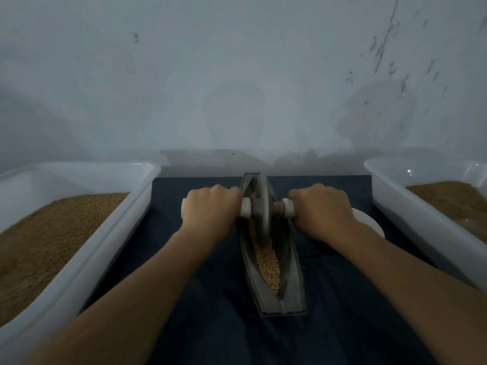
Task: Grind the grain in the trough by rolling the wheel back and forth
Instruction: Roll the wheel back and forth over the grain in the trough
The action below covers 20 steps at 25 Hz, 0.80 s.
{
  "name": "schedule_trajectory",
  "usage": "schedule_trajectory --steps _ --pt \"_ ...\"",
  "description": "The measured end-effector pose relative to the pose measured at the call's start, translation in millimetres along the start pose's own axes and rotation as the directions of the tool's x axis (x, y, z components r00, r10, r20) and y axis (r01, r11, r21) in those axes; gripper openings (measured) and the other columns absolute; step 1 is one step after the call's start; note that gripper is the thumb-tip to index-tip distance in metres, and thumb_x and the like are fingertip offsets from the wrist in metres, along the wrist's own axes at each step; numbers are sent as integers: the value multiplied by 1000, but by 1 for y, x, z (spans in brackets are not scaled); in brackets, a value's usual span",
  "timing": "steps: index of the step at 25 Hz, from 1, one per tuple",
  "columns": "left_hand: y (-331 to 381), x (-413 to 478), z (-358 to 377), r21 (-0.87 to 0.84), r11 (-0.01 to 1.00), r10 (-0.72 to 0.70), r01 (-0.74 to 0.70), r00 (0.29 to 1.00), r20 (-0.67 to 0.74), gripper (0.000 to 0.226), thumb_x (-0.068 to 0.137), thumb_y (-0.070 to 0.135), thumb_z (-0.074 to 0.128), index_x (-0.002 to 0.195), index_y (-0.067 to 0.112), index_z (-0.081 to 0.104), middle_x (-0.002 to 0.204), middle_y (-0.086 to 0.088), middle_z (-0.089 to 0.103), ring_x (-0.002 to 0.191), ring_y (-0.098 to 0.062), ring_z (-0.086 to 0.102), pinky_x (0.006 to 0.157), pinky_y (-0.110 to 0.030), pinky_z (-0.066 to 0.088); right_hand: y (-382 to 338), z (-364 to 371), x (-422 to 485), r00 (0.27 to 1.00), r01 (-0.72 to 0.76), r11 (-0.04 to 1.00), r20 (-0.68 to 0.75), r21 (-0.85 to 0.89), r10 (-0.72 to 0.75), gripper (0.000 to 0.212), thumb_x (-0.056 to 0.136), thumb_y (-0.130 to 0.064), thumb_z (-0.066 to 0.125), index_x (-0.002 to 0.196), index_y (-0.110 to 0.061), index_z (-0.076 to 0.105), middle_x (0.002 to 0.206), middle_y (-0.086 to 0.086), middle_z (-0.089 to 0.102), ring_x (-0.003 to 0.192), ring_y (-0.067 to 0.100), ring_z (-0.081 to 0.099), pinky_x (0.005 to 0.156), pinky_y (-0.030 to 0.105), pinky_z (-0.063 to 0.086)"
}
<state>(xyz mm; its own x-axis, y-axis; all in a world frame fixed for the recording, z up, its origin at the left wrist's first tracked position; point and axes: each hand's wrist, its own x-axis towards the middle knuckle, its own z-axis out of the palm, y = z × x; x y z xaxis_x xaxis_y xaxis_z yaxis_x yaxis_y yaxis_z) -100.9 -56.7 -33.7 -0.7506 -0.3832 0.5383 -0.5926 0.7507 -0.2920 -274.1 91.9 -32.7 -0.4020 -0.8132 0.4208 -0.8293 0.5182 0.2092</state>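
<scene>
No readable text, label, brand, number (wall point(237, 75) bears only dark scuffs).

A white plastic tub point(110, 241) at the left of the frame holds brown granular fill. A second white tub point(411, 222) at the right holds the same. A dark blue cloth point(210, 325) lies between them, below a stained pale wall point(237, 75).
</scene>
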Motion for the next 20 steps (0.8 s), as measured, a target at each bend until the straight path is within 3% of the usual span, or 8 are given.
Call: schedule_trajectory --steps 2,5,9,16,20 --pt "3 -26 -11 -13 1000 0 0 1000 0 33 76 19 71 74 23 38 56 8 25 44 -14 20 44 -27 11 -2 -11 -21 998 52 998 -37 -31 -53 32 73 -32 70 75 -34 38 61 -9 33 58 21 45 49 27 25" --pt "6 -51 -26 -30 999 -13 14 1000 19 43 65 18 78 69 23 35 53 8 25 42 -12 12 45 -24 5 -2 -22 -43 992 103 992 -59 -73 -107 37 68 -28 73 72 -34 37 57 -11 30 52 19 44 46 24 20" --pt "5 -36 -20 34 999 17 -18 999 28 35 69 16 75 69 22 41 52 7 28 41 -14 15 44 -25 5 2 -14 -33 998 64 996 -22 -65 -65 34 72 -33 71 71 -34 37 59 -11 35 52 14 36 47 24 16" --pt "-7 35 28 22 1000 4 -4 1000 -14 7 83 20 62 81 22 55 59 5 30 48 -22 39 46 -30 21 8 15 40 1000 15 1000 10 4 -15 29 77 -35 70 70 -32 42 66 -6 43 64 22 47 55 29 34" --pt "-5 31 18 40 999 17 -17 1000 6 14 82 20 64 79 23 51 59 6 31 46 -22 37 46 -29 20 5 10 27 999 -33 999 5 25 33 25 75 -33 69 72 -32 45 70 -3 48 66 25 49 59 31 36"
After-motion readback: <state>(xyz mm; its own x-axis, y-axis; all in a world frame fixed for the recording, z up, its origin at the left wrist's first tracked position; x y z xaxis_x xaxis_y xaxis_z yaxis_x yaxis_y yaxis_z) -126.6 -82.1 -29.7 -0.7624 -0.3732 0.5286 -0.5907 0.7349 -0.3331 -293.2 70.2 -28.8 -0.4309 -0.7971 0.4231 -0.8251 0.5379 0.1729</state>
